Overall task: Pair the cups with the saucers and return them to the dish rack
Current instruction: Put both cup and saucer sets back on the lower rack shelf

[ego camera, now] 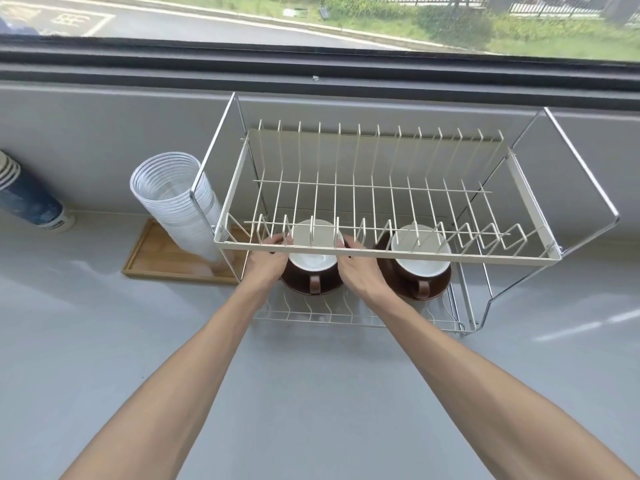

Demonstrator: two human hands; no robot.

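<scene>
We are seating the second pair: both hands, left (266, 263) and right (358, 271), clasp the saucer (298, 287) bearing its cup (313, 261) on the dish rack's (388, 252) lower shelf, left end. Next, let go gently and withdraw.

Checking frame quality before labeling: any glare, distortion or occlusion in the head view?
Head view: daylight glare streaks on the counter; wide-angle bending at the window frame; upper rack wires partly cross both cups; hands sharp.
</scene>
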